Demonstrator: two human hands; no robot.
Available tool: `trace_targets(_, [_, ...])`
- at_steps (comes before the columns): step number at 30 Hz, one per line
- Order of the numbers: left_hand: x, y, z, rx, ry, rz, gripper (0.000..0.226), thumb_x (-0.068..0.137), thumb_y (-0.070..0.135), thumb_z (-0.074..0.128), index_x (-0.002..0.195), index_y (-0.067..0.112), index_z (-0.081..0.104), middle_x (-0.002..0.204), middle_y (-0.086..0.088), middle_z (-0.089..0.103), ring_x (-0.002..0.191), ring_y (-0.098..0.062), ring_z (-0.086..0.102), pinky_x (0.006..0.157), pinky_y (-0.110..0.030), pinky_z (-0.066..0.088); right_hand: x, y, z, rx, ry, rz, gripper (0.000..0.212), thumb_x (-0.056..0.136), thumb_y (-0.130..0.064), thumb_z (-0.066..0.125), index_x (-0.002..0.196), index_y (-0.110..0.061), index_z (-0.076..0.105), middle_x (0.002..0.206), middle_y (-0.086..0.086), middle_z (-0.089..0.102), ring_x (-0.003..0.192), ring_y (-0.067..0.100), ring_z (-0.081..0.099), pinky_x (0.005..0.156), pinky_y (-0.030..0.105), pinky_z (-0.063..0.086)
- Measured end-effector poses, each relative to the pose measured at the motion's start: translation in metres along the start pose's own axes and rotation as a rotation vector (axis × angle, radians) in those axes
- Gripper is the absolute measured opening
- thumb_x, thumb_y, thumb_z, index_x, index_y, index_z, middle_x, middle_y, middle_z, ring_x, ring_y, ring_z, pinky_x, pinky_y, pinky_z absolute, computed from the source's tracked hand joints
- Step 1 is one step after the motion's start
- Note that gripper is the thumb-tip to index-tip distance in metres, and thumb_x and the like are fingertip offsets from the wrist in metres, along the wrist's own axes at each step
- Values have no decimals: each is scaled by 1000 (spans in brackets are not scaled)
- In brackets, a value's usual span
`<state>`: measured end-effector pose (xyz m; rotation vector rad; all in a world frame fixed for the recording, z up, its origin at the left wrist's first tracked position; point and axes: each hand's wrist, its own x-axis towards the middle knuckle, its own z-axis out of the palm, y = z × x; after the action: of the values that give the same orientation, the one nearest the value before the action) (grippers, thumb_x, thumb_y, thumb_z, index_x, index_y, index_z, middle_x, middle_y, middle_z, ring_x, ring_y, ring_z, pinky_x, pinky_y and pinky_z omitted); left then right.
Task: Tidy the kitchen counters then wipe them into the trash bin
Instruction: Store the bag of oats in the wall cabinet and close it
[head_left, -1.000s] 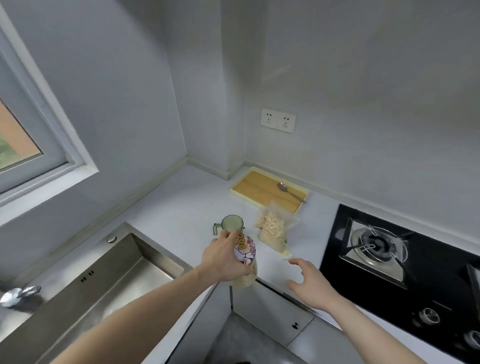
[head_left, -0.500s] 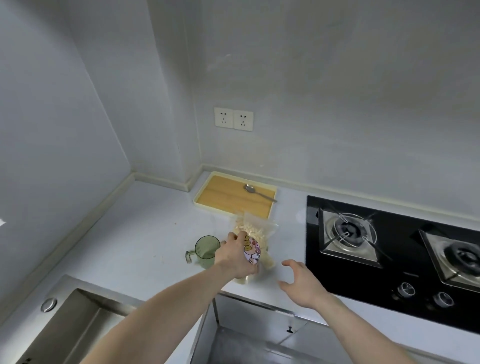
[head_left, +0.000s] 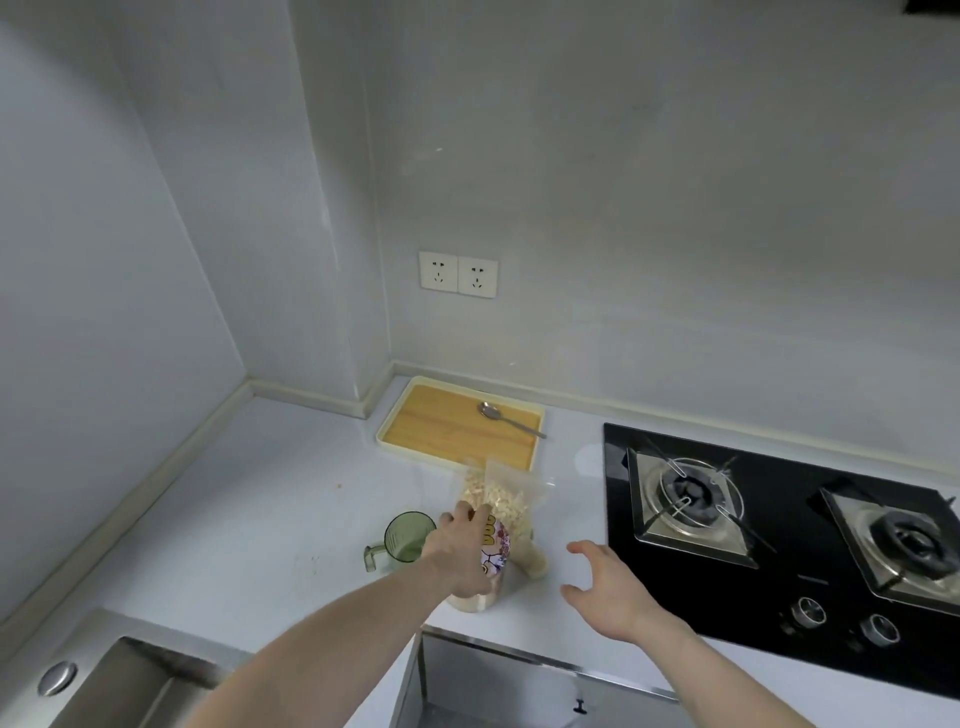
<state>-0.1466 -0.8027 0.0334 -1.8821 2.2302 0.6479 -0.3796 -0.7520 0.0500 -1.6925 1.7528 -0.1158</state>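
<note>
My left hand (head_left: 460, 553) grips a small patterned packet (head_left: 493, 548) standing on the white counter (head_left: 270, 519) near its front edge. Behind the packet lies a clear bag of pale food pieces (head_left: 498, 501). A green glass mug (head_left: 402, 538) stands just left of my left hand. My right hand (head_left: 605, 590) hovers open over the counter to the right of the packet, fingers spread, touching nothing. A wooden tray (head_left: 457, 431) with a metal spoon (head_left: 506, 418) on it sits by the back wall.
A black gas hob (head_left: 779, 566) with two burners fills the counter's right side. A steel sink (head_left: 130, 680) is at the lower left. Below the counter edge is an open cabinet (head_left: 519, 691). Two wall sockets (head_left: 458, 274) are above the tray.
The view has swung right and up: the window and most of the sink have left the frame, a second burner has appeared. My left hand keeps its grip on the packet; my right hand stays open.
</note>
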Motion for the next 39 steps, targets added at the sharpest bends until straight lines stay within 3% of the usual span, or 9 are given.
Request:
trace_targets(4, [-19, 1, -25, 28, 53, 67, 111, 70, 50, 80, 156, 24, 15, 154, -3, 27, 133, -31, 39, 102, -45, 50, -2, -13, -17, -55, -28, -69, 60, 93, -34, 61, 149, -30, 37, 152, -6, 32, 113, 14, 57, 97, 26, 49])
trace_targets(9, [-55, 4, -117, -52, 332, 173, 92, 74, 41, 72, 153, 33, 24, 156, 7, 25, 141, -24, 36, 104, -44, 48, -3, -56, -74, -128, 75, -246, 61, 94, -36, 62, 150, -28, 37, 154, -8, 32, 131, 14, 48, 106, 23, 38])
trace_targets(12, [-87, 1, -197, -31, 533, 206, 85, 77, 44, 68, 152, 32, 29, 156, 9, 27, 141, -20, 38, 110, -41, 44, -15, -102, -125, -123, 205, -400, 59, 94, -35, 62, 148, -30, 38, 151, -12, 34, 136, 12, 45, 103, 19, 34])
trace_targets(16, [-140, 3, -300, 71, 819, 274, 75, 80, 41, 68, 148, 32, 37, 152, 13, 30, 136, -15, 41, 103, -34, 47, -49, -170, -197, -115, 379, -617, 56, 95, -38, 62, 146, -35, 38, 151, -18, 32, 136, 5, 40, 105, 17, 30])
trace_targets(22, [-208, 10, -427, 197, 1177, 330, 66, 76, 35, 69, 137, 31, 45, 142, 13, 38, 127, -15, 48, 94, -41, 53, -104, -261, -295, -109, 685, -897, 54, 90, -31, 66, 140, -35, 44, 148, -17, 36, 135, 6, 43, 110, 31, 41])
trace_targets(24, [-225, 11, -461, 230, 1253, 300, 65, 78, 33, 68, 138, 31, 44, 142, 12, 38, 125, -17, 48, 91, -43, 54, -123, -283, -321, -122, 772, -952, 55, 90, -28, 67, 140, -33, 45, 150, -15, 35, 136, 6, 42, 111, 28, 38])
trace_targets(28, [-248, 15, -527, 337, 1338, 177, 79, 78, 29, 67, 149, 31, 31, 148, 7, 29, 129, -21, 42, 83, -43, 53, -153, -320, -363, -121, 934, -1009, 54, 90, -22, 66, 140, -32, 48, 152, -12, 34, 138, 7, 40, 104, 21, 32])
trace_targets(33, [-264, 17, -593, 377, 1339, 29, 89, 74, 31, 68, 150, 29, 22, 150, 0, 21, 130, -30, 38, 84, -46, 53, -165, -348, -397, -125, 1123, -1005, 57, 89, -19, 62, 142, -31, 46, 157, -9, 29, 143, 17, 31, 105, 29, 36])
trace_targets(39, [-257, 17, -633, 326, 1261, -139, 88, 76, 26, 66, 151, 24, 21, 150, -6, 20, 130, -33, 36, 84, -43, 46, -155, -351, -431, -396, 1205, -714, 74, 89, -25, 61, 155, -28, 27, 167, 4, 8, 154, 31, 1, 124, 50, 12])
